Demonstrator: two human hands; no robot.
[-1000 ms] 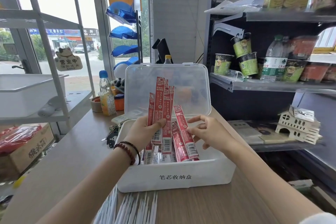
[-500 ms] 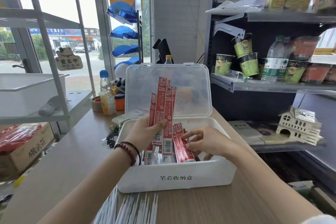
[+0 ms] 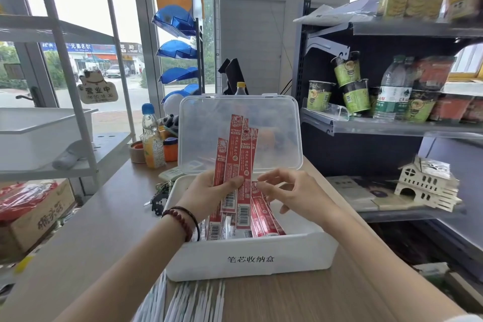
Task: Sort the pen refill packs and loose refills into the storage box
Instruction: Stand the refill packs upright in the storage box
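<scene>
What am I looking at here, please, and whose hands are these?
There is no machine: these are a person's two bare hands, filmed by one wide-angle camera worn on the head, looking forward and down. The left hand holds a fan of red refill packs above the white storage box, whose clear lid stands open; other packs lie inside it. The right hand hovers beside the fan, fingers loosely curled, holding nothing. The box stands on a wooden counter, with loose white refills lying in front of it.

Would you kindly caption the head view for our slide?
Left hand holds red refill packs over the open storage box; right hand hovers.
</scene>
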